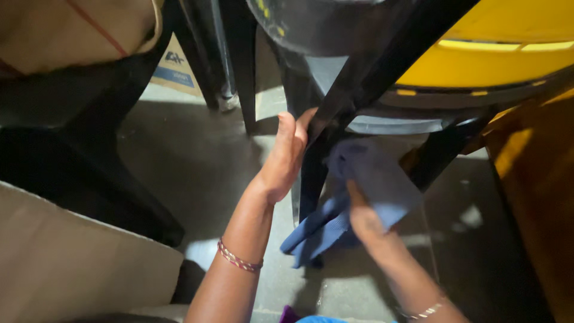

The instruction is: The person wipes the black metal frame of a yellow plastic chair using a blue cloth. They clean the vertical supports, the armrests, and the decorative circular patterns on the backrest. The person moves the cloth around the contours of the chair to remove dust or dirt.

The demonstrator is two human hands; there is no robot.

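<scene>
- Chair leg (312,179): a black plastic leg in the middle of the view. Its long axis runs steeply, from its lower end near the floor up and to the right, where it joins the dark frame under the seat.
- Left hand (282,158): laid flat against the left side of the chair leg, fingers straight and held together, pointing away from the viewer. The fingertips (292,122) touch the leg's edge; the palm rests on it, not clenched around it.
- Right hand (366,222): on the right side of the same leg, fingers curled into a blue cloth (382,173) and pressing it against the leg. Most fingers are buried in the folds, so how tightly they close cannot be told.
- Blue cloth: bunched at the top against the leg; a loose tail hangs down and to the left, ending near the floor (197,161).
- Surroundings: a yellow chair (508,42) at far right, a second black chair (89,143) at left, a cardboard sheet (72,263) at near left.
- Wrists: a beaded bracelet (238,258) on the left, a thin bangle (426,311) on the right.
</scene>
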